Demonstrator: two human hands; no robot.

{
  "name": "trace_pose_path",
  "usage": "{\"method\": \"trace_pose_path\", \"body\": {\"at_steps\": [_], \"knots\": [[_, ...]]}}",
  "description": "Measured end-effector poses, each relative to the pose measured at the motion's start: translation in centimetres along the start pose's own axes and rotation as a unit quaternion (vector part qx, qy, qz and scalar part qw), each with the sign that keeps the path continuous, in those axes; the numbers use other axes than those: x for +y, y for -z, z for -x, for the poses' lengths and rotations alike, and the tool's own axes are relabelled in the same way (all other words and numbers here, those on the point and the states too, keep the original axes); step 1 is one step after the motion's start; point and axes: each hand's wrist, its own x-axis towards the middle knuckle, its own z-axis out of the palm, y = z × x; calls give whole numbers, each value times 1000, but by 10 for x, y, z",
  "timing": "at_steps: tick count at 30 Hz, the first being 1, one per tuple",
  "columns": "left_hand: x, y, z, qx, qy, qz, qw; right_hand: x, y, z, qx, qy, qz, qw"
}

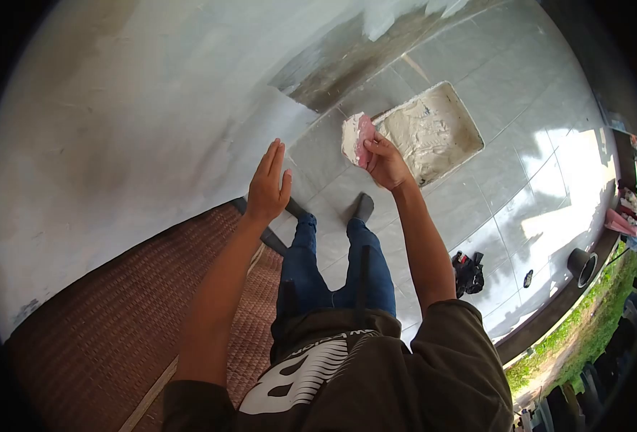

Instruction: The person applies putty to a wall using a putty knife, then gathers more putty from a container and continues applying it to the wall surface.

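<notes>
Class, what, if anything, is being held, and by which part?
The right grip holds a pink piece by its pink side, opposite the pale paste.

Dark-grey shirt, white print (297, 376)

Passage to the left is bounded by the wall (131, 108). A gap is provided between the left hand (267, 193) and the right hand (388, 164), above the tiled floor (315, 169). Beside the right hand, low travel is obstructed by the raised rim of the tray (459, 124). Farther right, floor-level passage is interrupted by the black bag (468, 275).
</notes>
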Motion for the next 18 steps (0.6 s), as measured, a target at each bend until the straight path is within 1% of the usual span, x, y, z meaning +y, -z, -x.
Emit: {"method": "trace_pose_path", "body": {"at_steps": [1,3,4,5,7,8,11,14,15,16,18], "knots": [[3,12,-1,12,8,-6,1000,1,-24,3,-5,16,-16,1000],[9,39,-2,44,11,-24,999,4,-58,5,-50,28,-36,998],[13,53,-2,60,15,-21,998,3,-81,7,-48,31,-38,998],[15,68,-3,78,17,-19,997,0,-101,9,-71,36,-27,996],[23,99,-6,118,3,-43,992,-2,-139,11,-100,39,-52,993],[22,105,-8,126,-6,-46,991,-3,-149,10,-104,46,-48,992],[30,149,-8,167,-30,-64,983,-4,-189,12,-155,73,-26,985],[33,187,-2,186,-69,-79,977,-3,-229,19,-162,102,-4,982],[29,192,-3,195,-71,-81,975,-1,-235,18,-157,117,8,981],[31,207,1,211,-90,-87,969,2,-251,24,-131,127,18,983],[29,232,12,232,-108,-97,962,8,-278,34,-140,144,42,979]]}}
